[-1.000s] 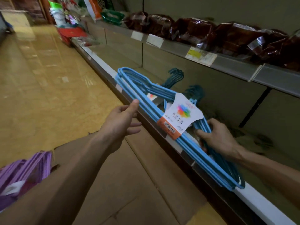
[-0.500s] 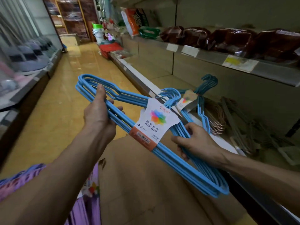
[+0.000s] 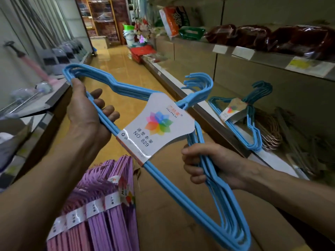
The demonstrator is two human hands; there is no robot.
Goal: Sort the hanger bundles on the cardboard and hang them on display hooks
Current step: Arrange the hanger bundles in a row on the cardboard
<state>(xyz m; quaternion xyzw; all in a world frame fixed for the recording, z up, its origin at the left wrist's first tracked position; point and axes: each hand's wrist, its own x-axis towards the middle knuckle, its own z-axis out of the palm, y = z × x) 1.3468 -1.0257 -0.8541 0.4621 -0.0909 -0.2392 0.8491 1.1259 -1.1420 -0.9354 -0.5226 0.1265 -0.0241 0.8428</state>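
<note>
You hold the blue hanger bundle (image 3: pixel 155 127) mid-air above the cardboard (image 3: pixel 172 205), left hand (image 3: pixel 87 115) gripping its 10 o'clock end, right hand (image 3: pixel 208 165) clasped round its 5 o'clock side; next, I judge, find a display hook.

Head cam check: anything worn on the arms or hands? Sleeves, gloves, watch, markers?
Nothing worn that shows. The left hand and right hand are bare: no gloves, rings or tape visible. Both forearms are bare up to the frame edge, with no sleeve cuff, watch, wristband or marker in view.
</note>
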